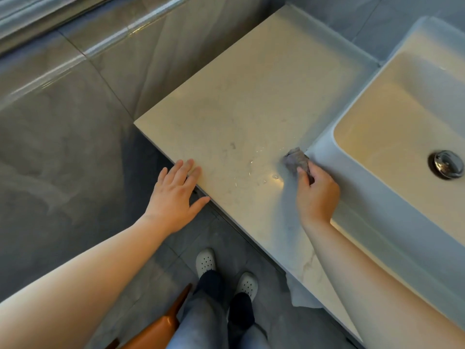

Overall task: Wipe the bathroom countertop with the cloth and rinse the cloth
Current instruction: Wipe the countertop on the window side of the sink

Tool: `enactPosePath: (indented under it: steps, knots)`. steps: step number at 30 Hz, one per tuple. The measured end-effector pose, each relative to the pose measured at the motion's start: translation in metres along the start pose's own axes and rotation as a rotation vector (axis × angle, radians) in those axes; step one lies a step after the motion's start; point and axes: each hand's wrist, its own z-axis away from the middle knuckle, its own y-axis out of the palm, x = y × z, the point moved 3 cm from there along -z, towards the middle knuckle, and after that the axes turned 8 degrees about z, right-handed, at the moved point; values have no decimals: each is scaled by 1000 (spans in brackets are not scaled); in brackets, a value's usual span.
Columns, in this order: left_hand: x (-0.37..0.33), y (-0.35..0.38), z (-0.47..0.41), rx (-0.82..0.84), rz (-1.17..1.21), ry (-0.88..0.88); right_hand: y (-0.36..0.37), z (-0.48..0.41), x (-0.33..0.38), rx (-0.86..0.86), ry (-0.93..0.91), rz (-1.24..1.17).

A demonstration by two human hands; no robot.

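Note:
A pale marble countertop (241, 102) runs from the near right to the far wall. My right hand (317, 195) grips a small crumpled grey cloth (296, 160) and holds it down on the countertop, right against the outer wall of the white basin (324, 157). Small wet spots glint on the stone just left of the cloth. My left hand (176, 196) lies flat with straight fingers on the front left edge of the countertop, holding nothing.
The white rectangular basin has a chrome drain plug (446, 163) in its floor. Grey tiled walls stand to the left and behind. Below are the grey floor, my feet in white perforated clogs (205, 260), and an orange-brown object (161, 326) near my legs.

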Motion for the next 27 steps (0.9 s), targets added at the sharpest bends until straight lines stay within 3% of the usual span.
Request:
enactPosePath:
  steps: [8,13,21,27]
  knots:
    - [7,5,1,34,-68,23,24,4,12,6,29,13]
    - [8,4,1,42,-57,29,38,35,26,99,-103,97]
    - [19,-11,-3,118,-71,133,45,107,58,226,-281,-22]
    - [22,-20,-4,154,46,136,31,108,66,584,-50,-279]
